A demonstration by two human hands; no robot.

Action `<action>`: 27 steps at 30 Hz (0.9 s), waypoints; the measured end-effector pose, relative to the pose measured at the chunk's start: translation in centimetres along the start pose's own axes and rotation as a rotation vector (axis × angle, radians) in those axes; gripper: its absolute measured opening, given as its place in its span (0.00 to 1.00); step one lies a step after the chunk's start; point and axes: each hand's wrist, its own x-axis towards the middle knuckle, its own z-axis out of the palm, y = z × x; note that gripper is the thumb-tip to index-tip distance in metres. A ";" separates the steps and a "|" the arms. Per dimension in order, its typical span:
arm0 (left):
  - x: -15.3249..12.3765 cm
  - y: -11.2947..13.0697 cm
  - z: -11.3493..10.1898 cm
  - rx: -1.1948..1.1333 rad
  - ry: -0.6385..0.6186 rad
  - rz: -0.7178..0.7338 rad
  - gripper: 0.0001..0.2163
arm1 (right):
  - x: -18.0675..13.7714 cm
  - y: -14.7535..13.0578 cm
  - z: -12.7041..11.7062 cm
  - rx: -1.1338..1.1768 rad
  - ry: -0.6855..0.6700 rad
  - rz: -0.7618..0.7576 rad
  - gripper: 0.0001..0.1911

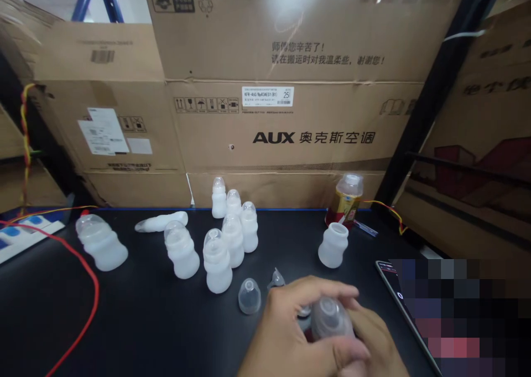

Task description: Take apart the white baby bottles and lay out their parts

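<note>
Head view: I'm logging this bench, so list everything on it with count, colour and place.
capped translucent white plastic bottles: seven upright, one lying, table centre and left
open white plastic bottle: one, right of centre
loose clear dome cap: one, before the hands
yellow-labelled jar: one, rear right
red cable: one, left
brown cardboard boxes: several, behind
black table: one
phone: one, right edge
left hand: on a clear-capped bottle
right hand: on the same bottle
</note>
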 end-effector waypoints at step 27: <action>2.0 1.5 -1.6 0.173 -0.140 -0.235 0.22 | 1.3 -1.8 3.0 0.070 0.044 0.158 0.05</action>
